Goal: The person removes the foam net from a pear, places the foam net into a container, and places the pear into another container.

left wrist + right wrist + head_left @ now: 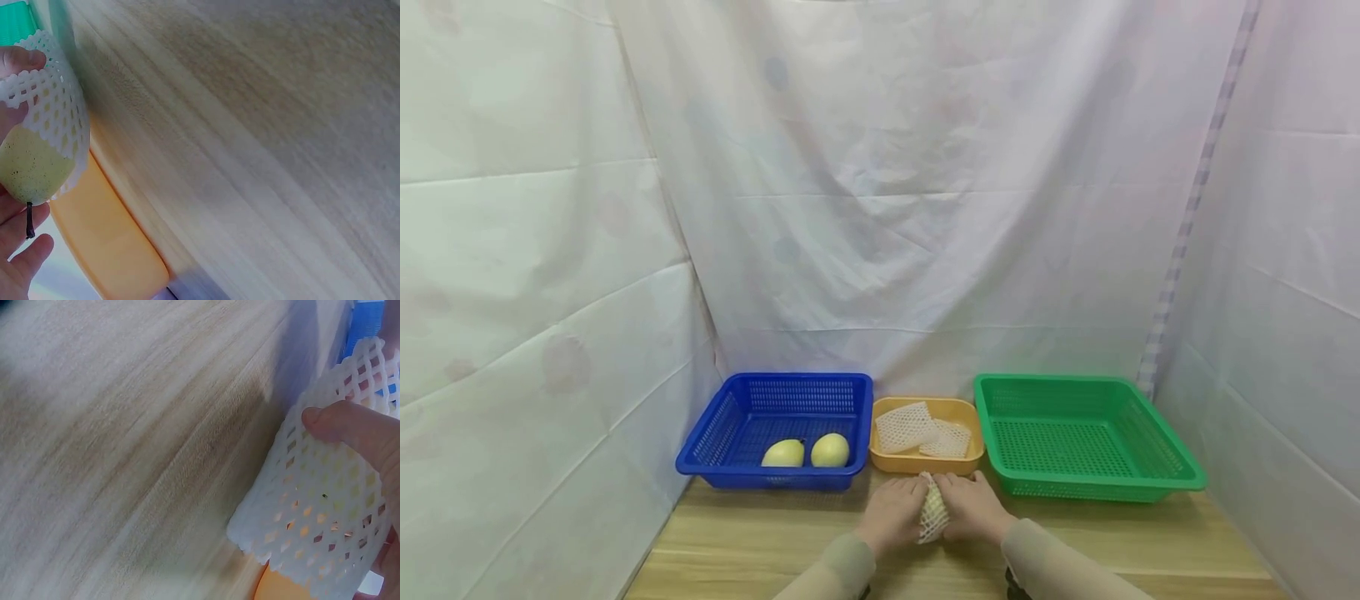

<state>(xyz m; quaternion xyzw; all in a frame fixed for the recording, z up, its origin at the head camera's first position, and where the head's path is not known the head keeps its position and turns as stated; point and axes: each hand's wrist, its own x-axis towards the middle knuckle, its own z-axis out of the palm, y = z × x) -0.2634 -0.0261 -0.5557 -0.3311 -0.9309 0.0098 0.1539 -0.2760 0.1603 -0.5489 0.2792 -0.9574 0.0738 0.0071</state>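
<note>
A pear (34, 165) partly inside a white foam net sleeve (934, 518) is between both hands over the wooden table, just in front of the orange tray. In the left wrist view, its stem end sticks out bare. My left hand (891, 510) grips the pear and sleeve from the left. My right hand (973, 507) holds the sleeve from the right, its thumb (337, 420) pressed against the net in the right wrist view. The hands partly hide the pear.
A blue basket (775, 477) with two pears (830, 451) stands at the back left. The orange tray (925, 465) behind the hands holds foam nets (906, 427). On the right is a green basket (1090, 483). White cloth (895, 250) hangs around the wooden table (752, 533).
</note>
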